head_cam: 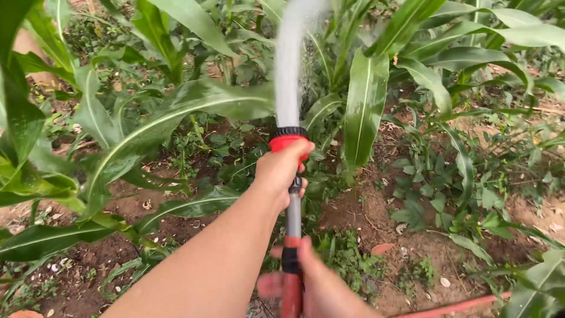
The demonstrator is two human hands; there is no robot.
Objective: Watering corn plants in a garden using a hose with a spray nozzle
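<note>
No packages, labels, signs or screens show anywhere in this garden view. The small pale specks on the soil toward four and eight o'clock look like pebbles or leaf scraps, though they are too small to tell.

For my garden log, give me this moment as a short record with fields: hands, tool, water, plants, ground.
left hand: grips the spray wand near its red head
right hand: holds the wand's lower red grip
water: white jet shooting forward from the nozzle
plants: corn leaves ahead, low weeds
ground: brown soil
hose: red, lower right
</note>
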